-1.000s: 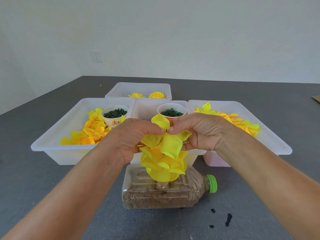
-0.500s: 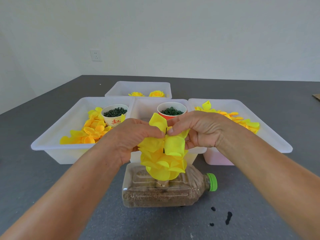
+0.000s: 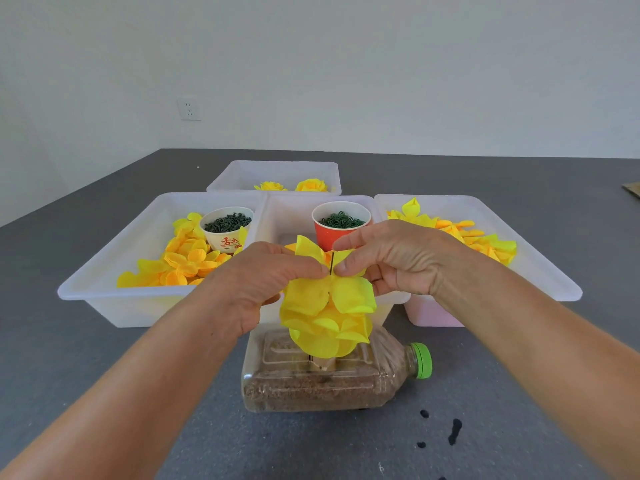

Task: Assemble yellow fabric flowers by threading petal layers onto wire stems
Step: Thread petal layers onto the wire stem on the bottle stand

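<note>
A thin dark wire stem (image 3: 332, 263) stands upright out of a plastic bottle (image 3: 332, 379) that lies on its side, filled with brown grain. Several yellow petal layers (image 3: 327, 322) are stacked on the wire. My left hand (image 3: 263, 282) and my right hand (image 3: 391, 258) pinch the topmost yellow petal layer (image 3: 311, 252) from either side, right at the wire. The wire tip pokes up through that layer between my fingertips.
Behind stand white bins: the left bin (image 3: 104, 275) holds yellow petals and a white cup of green bits (image 3: 227, 228), the middle bin (image 3: 287, 216) a red cup (image 3: 341, 225), the right bin (image 3: 519, 258) more petals. The far bin (image 3: 277, 174) holds two finished flowers (image 3: 311, 185). Black spots (image 3: 453, 431) mark the grey table.
Both hands have pushed the top petal layer down the wire, so the wire tip now shows above it. The layer sits closer to the stack below.
</note>
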Demonstrator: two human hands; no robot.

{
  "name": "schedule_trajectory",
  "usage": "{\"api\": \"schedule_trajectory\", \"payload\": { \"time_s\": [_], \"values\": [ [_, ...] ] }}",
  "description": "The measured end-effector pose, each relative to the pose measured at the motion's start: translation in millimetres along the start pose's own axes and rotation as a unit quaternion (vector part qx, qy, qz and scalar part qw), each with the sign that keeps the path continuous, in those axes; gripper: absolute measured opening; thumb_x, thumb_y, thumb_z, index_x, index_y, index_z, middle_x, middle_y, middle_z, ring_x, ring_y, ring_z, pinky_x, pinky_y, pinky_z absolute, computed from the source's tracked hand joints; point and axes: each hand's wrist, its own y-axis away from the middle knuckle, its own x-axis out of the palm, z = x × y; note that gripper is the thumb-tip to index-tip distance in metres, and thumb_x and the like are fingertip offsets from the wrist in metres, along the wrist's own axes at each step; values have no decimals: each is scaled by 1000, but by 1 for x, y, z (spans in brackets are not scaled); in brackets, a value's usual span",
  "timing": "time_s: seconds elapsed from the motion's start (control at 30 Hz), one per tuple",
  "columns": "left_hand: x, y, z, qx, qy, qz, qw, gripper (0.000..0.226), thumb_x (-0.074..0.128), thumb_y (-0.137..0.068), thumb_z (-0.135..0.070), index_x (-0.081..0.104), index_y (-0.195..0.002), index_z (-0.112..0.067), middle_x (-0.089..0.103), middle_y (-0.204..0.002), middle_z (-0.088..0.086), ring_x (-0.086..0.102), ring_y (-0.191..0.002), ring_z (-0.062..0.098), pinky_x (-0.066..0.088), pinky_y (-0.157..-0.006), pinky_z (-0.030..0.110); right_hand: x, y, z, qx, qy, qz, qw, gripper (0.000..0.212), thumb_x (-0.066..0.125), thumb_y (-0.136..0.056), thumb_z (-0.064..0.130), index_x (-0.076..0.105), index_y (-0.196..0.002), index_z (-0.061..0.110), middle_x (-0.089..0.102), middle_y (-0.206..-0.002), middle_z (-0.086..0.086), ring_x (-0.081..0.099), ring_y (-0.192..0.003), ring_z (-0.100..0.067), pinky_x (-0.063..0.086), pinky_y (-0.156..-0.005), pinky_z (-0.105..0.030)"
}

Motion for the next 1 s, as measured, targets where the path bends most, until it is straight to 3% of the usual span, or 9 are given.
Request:
{"api": "schedule_trajectory", "payload": {
  "time_s": [0.07,0.13,0.23,0.37,0.47,0.63,0.73,0.87,1.0],
  "values": [
    [1,1,1,-10,3,-8,1000,46,81,-55,-23,68,-93,0,70,-95,14,61,-102,33,45,-99,47,0,1,-1,1,6,-8,1000,41,66,-75,-8,56,-110,10,68,-85,-9,65,-62,-17,56,-65,-29],
    [2,2,2,-13,-5,-8,1000,29,81,-65,-19,68,-85,-3,69,-87,11,61,-98,33,44,-97,46,1,1,-2,2,20,-10,1000,44,67,-75,-8,55,-113,11,67,-85,-8,65,-62,-16,55,-64,-28],
    [1,0,6,-17,-13,-6,1000,30,79,-67,-17,69,-91,-1,71,-94,15,62,-96,31,45,-95,45,3,1,-4,5,36,-12,999,49,68,-75,-8,54,-118,10,67,-85,-7,64,-63,-15,55,-60,-25],
    [0,1,10,-23,-7,5,1000,7,72,-75,-12,72,-82,-11,73,-82,4,64,-91,25,47,-92,39,5,1,-6,12,41,-15,999,52,69,-74,-8,54,-120,9,67,-85,-6,63,-63,-15,55,-56,-24],
    [-1,0,13,-28,-5,-5,1000,15,74,-74,-17,72,-88,-12,72,-94,5,62,-104,28,42,-103,47,6,1,-7,16,48,-10,999,52,68,-75,-8,54,-122,9,67,-86,-6,63,-63,-15,55,-56,-23],
    [-2,0,16,-32,8,-17,999,30,75,-73,-21,70,-100,-9,69,-105,7,59,-110,28,39,-104,50,6,1,-5,17,50,-10,999,52,68,-74,-9,54,-121,9,67,-87,-7,63,-66,-16,54,-61,-26],
    [-4,-1,18,-34,7,-20,999,27,76,-71,-19,71,-96,-9,69,-105,7,59,-109,27,40,-103,50,6,1,-5,15,49,-16,999,52,69,-73,-10,55,-119,9,67,-87,-8,64,-66,-17,55,-60,-26],
    [-4,-1,17,-37,4,-28,999,11,78,-68,-18,68,-72,-17,70,-92,3,59,-100,24,43,-93,40,6,1,-5,13,49,-21,999,52,69,-73,-10,54,-119,10,68,-89,-8,65,-69,-18,55,-63,-29],
    [-5,-2,19,-45,-4,-31,998,14,79,-68,-19,66,-74,-15,69,-92,4,58,-95,23,43,-84,36,7,1,-6,15,53,-23,998,52,70,-73,-9,54,-119,10,68,-89,-8,65,-71,-19,55,-69,-32]
  ]
}}
